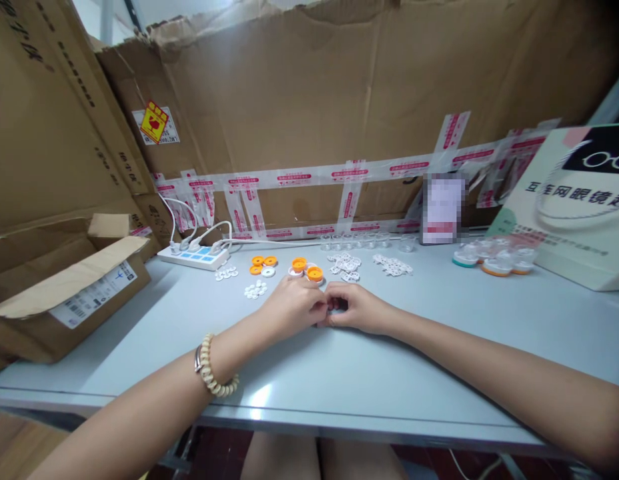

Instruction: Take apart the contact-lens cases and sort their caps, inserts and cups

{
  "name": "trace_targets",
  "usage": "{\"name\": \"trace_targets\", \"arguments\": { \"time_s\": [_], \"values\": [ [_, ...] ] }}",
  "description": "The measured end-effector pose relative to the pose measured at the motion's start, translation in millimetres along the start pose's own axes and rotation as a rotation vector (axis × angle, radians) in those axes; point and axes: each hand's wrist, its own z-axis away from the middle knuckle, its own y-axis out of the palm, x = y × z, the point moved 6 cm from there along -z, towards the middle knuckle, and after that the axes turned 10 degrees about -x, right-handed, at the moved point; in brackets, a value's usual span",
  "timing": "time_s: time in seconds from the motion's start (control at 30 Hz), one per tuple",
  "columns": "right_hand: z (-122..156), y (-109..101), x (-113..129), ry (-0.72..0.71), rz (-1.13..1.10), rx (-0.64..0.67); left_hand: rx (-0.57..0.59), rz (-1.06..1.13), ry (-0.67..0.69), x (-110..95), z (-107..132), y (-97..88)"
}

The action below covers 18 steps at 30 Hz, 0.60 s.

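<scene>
My left hand (295,303) and my right hand (357,307) meet over the middle of the table, fingertips pressed together. Both are closed; whatever may be between the fingers is hidden. Just beyond my left hand stand orange round caps (315,274), with white pieces partly behind the fingers. To the left lie more orange rings (257,270) and a white ring (268,272). Small white discs (255,289) are heaped nearer me, with another small pile (226,273) behind. White openwork plastic pieces (345,265) lie beyond my right hand, and a second group (392,265) is further right.
A power strip (193,256) with plugged cables stands at the back left, near an open cardboard box (69,300). Clear plastic cups (354,241) line the back. A phone-like screen (442,210), lidded clear containers (494,257) and a paper bag (574,207) are at right.
</scene>
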Motion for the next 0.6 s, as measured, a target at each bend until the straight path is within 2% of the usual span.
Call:
{"name": "trace_targets", "arguments": {
  "time_s": [0.1, 0.17, 0.27, 0.37, 0.47, 0.6],
  "values": [
    [1, -1, -1, 0.010, -0.002, 0.006, -0.092, 0.064, 0.005, 14, 1, -16.9],
    [1, -2, -2, 0.026, 0.007, 0.007, -0.099, 0.070, -0.009, 34, 6, -32.2],
    [3, -2, -2, 0.043, 0.029, 0.021, 0.009, -0.050, -0.108, 74, 20, -47.7],
    [3, -3, -1, 0.034, 0.038, 0.028, 0.145, -0.254, -0.176, 104, 32, -48.7],
    [4, -3, 1, 0.027, 0.044, 0.031, 0.209, -0.362, -0.195, 113, 34, -41.1],
    [4, -4, 3, 0.030, 0.049, 0.030, 0.237, -0.382, -0.180, 107, 33, -34.6]
  ]
}}
